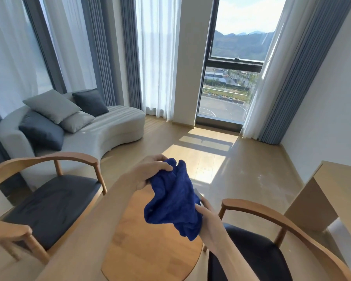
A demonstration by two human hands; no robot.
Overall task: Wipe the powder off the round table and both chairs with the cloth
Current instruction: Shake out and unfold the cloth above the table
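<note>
The left hand's fingers curled round the top of a crumpled blue terry cloth, and the right hand gripped its lower edge, holding it above the round wooden table. Bunched like that, it would likely smear powder, or shed it onto the dark-cushioned wooden chairs.

Both forearms come into view bare, with no sleeve, cuff or glove on them. The left hand and right hand carry no ring or watch that can be seen, though the right wrist's underside is hidden, so a band there cannot be ruled out. Nails look short and unpainted.
</note>
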